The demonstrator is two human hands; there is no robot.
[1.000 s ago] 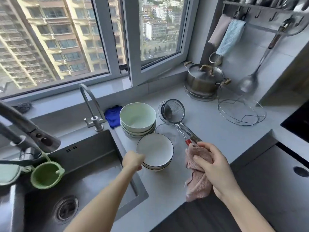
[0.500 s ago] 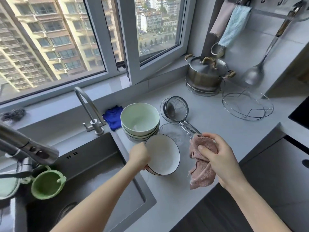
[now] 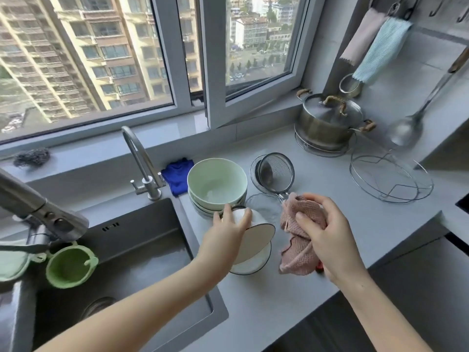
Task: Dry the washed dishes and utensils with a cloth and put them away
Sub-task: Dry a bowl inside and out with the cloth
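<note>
White bowl with a thin dark line round its rim is tipped steeply on its side, with its pale inside facing right and toward the camera and its foot ring pointing back at the green bowls. The left hand grips it from the outside, fingers curled over the wall near the base. It sits in or just above a second white bowl of the same pattern, which stands upright on the grey counter just right of the sink. The right hand, just beside the bowl, clutches a bunched pink cloth with a waffle weave, thumb pressed into its folds. Behind stand a stack of pale green bowls, a clear glass dish and a wire strainer.
</note>
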